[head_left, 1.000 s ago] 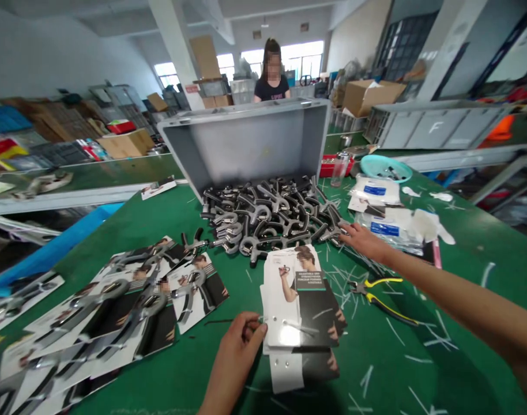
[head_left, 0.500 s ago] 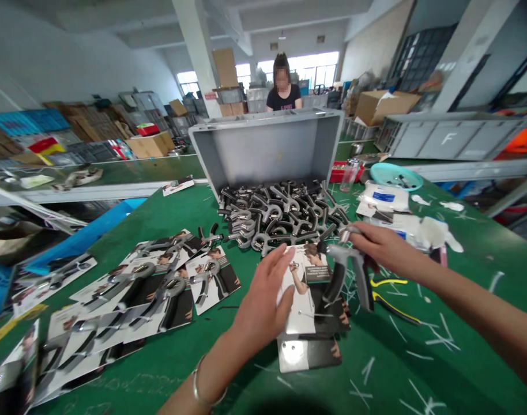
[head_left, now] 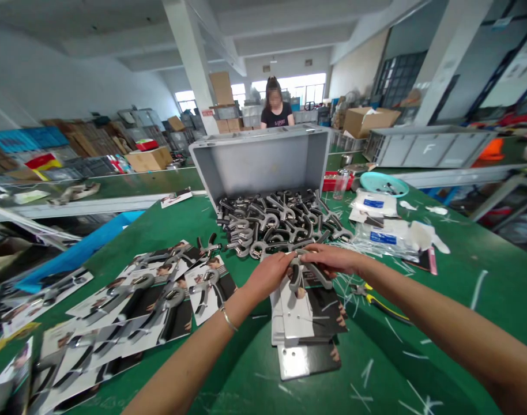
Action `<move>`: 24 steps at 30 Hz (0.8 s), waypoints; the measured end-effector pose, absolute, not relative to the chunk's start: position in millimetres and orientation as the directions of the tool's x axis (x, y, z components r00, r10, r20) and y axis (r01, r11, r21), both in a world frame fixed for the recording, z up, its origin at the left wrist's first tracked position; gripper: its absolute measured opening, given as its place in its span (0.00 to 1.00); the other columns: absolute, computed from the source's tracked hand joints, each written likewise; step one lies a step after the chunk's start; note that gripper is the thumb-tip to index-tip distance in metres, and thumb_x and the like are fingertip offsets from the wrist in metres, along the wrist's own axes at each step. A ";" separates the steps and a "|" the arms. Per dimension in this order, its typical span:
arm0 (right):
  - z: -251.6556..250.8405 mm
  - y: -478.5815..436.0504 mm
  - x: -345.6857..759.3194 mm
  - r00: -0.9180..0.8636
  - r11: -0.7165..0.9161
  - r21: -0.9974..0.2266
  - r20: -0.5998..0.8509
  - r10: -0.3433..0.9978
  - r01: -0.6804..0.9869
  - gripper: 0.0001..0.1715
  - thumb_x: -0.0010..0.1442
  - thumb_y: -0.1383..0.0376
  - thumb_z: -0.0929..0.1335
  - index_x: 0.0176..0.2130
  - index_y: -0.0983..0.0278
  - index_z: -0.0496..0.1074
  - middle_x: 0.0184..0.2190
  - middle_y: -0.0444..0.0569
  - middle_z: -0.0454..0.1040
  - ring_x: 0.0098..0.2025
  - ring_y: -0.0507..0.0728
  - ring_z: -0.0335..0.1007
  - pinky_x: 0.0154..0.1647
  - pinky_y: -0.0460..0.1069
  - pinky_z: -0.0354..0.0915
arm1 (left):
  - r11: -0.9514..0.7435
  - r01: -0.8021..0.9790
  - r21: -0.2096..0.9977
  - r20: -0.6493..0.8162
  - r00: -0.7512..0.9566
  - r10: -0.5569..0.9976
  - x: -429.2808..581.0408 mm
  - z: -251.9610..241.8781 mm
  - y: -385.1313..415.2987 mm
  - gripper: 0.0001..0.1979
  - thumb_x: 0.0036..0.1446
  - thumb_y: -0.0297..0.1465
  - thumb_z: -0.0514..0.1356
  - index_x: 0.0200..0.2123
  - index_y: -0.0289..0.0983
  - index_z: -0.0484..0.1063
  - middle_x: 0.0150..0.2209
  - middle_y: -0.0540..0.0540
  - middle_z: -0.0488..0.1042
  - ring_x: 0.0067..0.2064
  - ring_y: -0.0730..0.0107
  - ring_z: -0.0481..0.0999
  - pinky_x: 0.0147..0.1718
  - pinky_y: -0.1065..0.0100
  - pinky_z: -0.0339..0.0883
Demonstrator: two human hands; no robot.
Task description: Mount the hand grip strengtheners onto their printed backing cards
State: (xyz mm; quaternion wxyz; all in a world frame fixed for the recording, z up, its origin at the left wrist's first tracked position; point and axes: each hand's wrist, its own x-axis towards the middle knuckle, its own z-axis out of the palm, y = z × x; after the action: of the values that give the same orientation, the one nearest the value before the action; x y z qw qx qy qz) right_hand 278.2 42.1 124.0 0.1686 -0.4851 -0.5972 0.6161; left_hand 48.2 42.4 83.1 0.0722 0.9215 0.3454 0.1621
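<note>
My left hand (head_left: 268,272) and my right hand (head_left: 332,259) meet over a stack of printed backing cards (head_left: 304,314) on the green table (head_left: 376,369). Between them they hold a grey and black hand gripper (head_left: 297,273) laid on the top card. Fingers of both hands are curled on it. Just beyond lies a heap of the same hand grippers (head_left: 276,223), spilled from a grey plastic crate (head_left: 263,161) tipped on its side.
Finished cards with grippers attached (head_left: 129,305) spread over the table's left. Yellow-handled pliers (head_left: 378,302) and cut white ties lie to the right, with plastic bags (head_left: 380,222) and a teal bowl (head_left: 384,184) behind. A person (head_left: 275,106) stands beyond the crate.
My right hand took a hand gripper from the heap and brought it onto the top card. My left hand moved from the card stack's left edge up to the gripper.
</note>
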 end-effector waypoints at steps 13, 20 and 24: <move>90.7 -56.8 279.3 -0.192 0.229 -0.531 0.126 0.973 0.816 0.22 0.62 0.58 0.67 0.55 0.57 0.68 0.42 0.55 0.75 0.40 0.64 0.73 0.40 0.58 0.68 | -0.729 0.571 0.379 0.201 0.718 0.667 39.2 84.1 -10.2 0.18 0.64 0.34 0.56 0.57 0.40 0.68 0.53 0.39 0.72 0.55 0.54 0.68 0.53 0.52 0.61; 82.0 -78.4 251.5 -0.253 0.300 -0.512 0.161 0.954 0.805 0.09 0.57 0.69 0.68 0.40 0.59 0.71 0.43 0.53 0.66 0.45 0.63 0.67 0.45 0.58 0.68 | -0.569 0.487 0.663 0.277 0.547 0.790 69.0 78.7 20.0 0.11 0.62 0.29 0.57 0.46 0.38 0.75 0.48 0.43 0.77 0.52 0.59 0.72 0.55 0.56 0.61; 74.2 -68.6 246.1 -0.217 0.268 -0.537 0.159 0.963 0.800 0.04 0.62 0.67 0.65 0.38 0.59 0.70 0.42 0.51 0.66 0.42 0.59 0.67 0.41 0.54 0.68 | -0.460 0.391 0.797 0.263 0.461 0.848 79.3 70.4 17.0 0.07 0.58 0.29 0.61 0.41 0.39 0.76 0.41 0.47 0.79 0.46 0.62 0.75 0.50 0.60 0.65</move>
State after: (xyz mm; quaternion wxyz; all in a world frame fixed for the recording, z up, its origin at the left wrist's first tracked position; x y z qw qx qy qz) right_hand 246.1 -68.6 74.2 0.2363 -0.5795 -0.7605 0.1731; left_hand 79.3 17.0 70.4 0.3382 0.7849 0.3945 0.3376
